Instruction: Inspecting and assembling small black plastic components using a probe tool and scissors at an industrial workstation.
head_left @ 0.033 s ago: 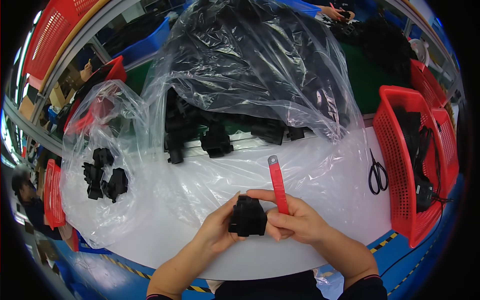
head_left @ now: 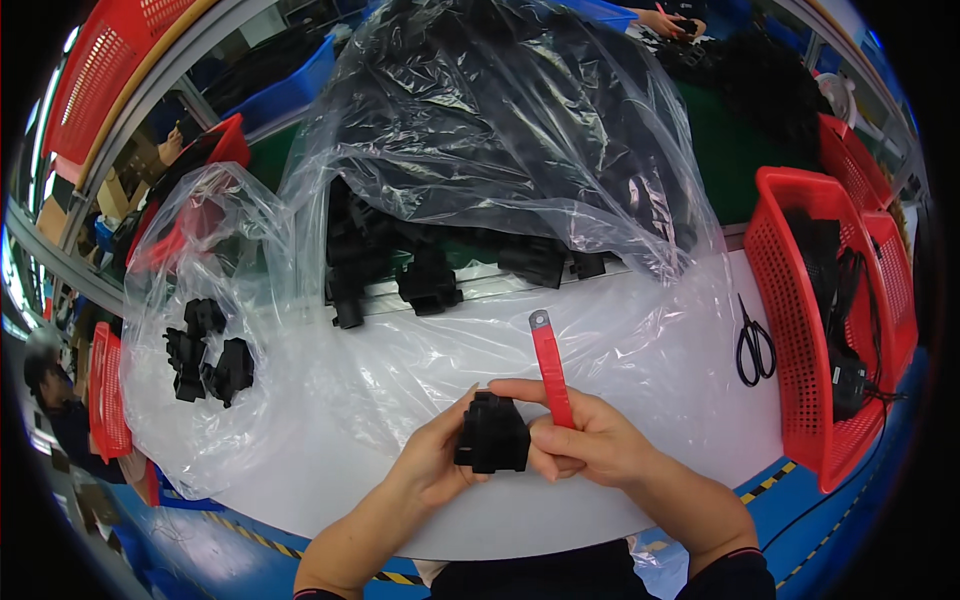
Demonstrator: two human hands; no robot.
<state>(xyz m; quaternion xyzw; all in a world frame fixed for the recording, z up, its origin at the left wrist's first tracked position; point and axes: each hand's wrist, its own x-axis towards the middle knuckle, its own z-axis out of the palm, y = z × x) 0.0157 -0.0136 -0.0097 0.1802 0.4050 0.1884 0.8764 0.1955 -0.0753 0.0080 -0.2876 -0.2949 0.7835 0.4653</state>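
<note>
My left hand (head_left: 437, 455) grips a black moulded plastic part (head_left: 493, 435) from its left side, just above the near edge of the white table. Between the thumb and curled fingers of my right hand (head_left: 585, 435) is a flat red-wrapped strip tool (head_left: 551, 370). Its grey metal end with a small round hole points up and away; the lower end is hidden in the hand. My right forefinger reaches over to the far top edge of the black part, and the right thumb lies beside its right face.
A large clear plastic bag (head_left: 520, 130) of black parts lies across the far side. Several similar parts (head_left: 232, 370) sit on a smaller clear bag (head_left: 165, 440) at left. Black scissors (head_left: 755, 350) lie at right beside a red basket (head_left: 785, 330) holding black cabled items.
</note>
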